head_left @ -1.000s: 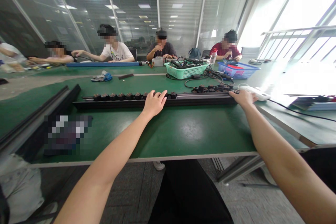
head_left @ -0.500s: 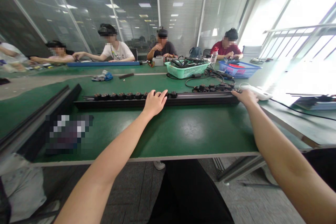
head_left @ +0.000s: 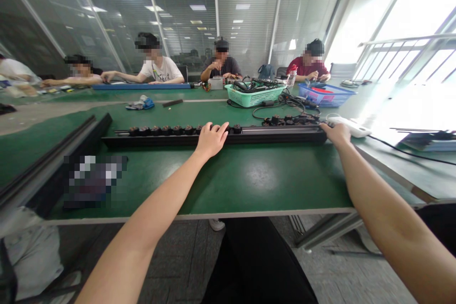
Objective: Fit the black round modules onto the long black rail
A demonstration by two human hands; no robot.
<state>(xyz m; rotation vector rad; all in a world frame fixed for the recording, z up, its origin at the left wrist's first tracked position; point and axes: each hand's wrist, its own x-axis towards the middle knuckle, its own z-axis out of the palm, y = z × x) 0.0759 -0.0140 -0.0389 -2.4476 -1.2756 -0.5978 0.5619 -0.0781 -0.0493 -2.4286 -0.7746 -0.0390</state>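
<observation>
A long black rail [head_left: 278, 138] lies crosswise on the green table, with a row of small black round modules [head_left: 178, 130] set along its left part. My left hand [head_left: 213, 138] curls over the right end of that row, fingers bent down onto the modules; its fingertips and thumb are partly hidden. The right stretch of the rail shows a bare silvery strip [head_left: 281, 129]. At the rail's right end my right hand [head_left: 337, 134] is closed, its fingertips on the end of the strip. More black modules [head_left: 285, 120] lie loose just behind the rail.
Behind stand a green basket [head_left: 252, 97] of cables and a blue basket [head_left: 326, 95]. A white power strip [head_left: 351, 126] sits beside my right hand. Another long dark rail [head_left: 71, 161] lies at the left, near a blurred dark packet [head_left: 94, 183]. Several people work across the table.
My right hand has shifted slightly to the right at the rail's end. My left hand stays on the modules. The whole view has moved very slightly.
</observation>
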